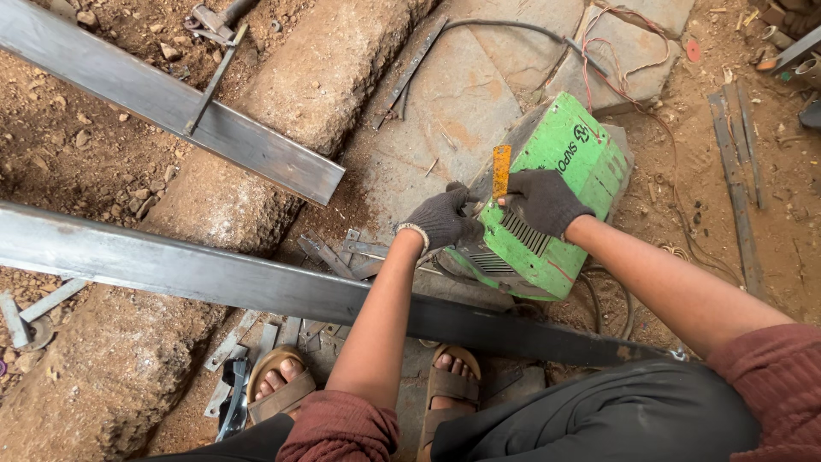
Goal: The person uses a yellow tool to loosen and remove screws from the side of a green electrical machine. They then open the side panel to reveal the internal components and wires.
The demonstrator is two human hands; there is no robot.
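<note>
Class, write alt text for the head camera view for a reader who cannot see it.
Two gloved hands, left and right, rest on a green metal machine box on stony ground, at its orange strap. Long steel bars cross in front, above the person's sandalled feet.

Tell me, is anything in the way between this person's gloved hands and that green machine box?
Nothing visible. Both hands are already on the green machine box: the left hand at its front corner, the right hand flat on top beside the orange handle. The long steel bar lies nearer the feet, below the arms.
</note>
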